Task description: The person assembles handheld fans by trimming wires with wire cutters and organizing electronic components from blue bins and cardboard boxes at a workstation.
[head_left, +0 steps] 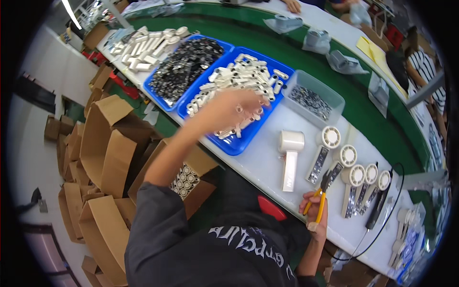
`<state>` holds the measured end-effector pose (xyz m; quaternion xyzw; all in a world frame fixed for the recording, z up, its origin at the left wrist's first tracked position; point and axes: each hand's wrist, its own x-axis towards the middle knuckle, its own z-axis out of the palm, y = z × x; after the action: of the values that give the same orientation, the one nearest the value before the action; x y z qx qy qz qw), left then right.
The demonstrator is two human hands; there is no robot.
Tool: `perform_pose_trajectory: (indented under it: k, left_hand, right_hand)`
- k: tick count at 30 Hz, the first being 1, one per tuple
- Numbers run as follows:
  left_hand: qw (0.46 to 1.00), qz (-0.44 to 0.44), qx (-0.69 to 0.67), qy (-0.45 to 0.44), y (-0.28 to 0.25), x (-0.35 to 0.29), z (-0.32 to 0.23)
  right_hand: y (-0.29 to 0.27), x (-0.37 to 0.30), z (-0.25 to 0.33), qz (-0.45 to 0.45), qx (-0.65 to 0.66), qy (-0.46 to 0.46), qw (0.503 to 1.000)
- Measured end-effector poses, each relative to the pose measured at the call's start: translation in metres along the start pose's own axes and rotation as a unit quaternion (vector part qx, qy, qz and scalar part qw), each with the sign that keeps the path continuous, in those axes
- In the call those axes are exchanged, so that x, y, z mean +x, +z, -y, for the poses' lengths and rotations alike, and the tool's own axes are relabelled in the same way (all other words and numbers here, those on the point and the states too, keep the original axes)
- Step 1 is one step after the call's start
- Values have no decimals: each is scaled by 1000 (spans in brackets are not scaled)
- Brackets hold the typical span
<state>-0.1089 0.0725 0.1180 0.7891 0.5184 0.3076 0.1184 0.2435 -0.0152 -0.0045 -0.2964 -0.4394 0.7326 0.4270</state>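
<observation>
Head view: right hand (315, 214) clasped stiff-looking, yellow-handled pliers (322, 198) at the table's (265, 167) near edge; left hand (239, 105), too blurred to tell its grip, hovered inside the blue tray's (234, 152) right edge over white pieces (227, 79), presumably light, slick, best pinched mid-length.

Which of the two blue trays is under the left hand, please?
The blue tray holding white parts: the left hand is over it. The other blue tray, to its left, holds dark parts.
</observation>
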Motion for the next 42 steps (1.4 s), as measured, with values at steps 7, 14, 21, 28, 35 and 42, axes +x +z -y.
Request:
perform_pose_trajectory:
  k: [7,14,21,28,35,42]
  left_hand:
    - [992,65,-6,110,123,-33,-72]
    - [978,120,113,130,128,-32,-26]
    - [975,180,129,-24,114,-1,-70]
    - [970,220,63,76,154,12,-79]
    - [966,193,-138,-103,165,-22,-98]
    - [925,159,-263,-222,163,-50,-111]
  right_hand:
    - [-1,0,-5,-7,9,-53,999]
    - [-8,1,-7,-28,88,-107,990]
    - [-8,1,-8,-25,44,-107,993]
    - [-8,1,-7,-49,118,-110,986]
    - [-10,3,-7,-46,123,-98,986]
    - [-6,1,-6,-41,63,-105,992]
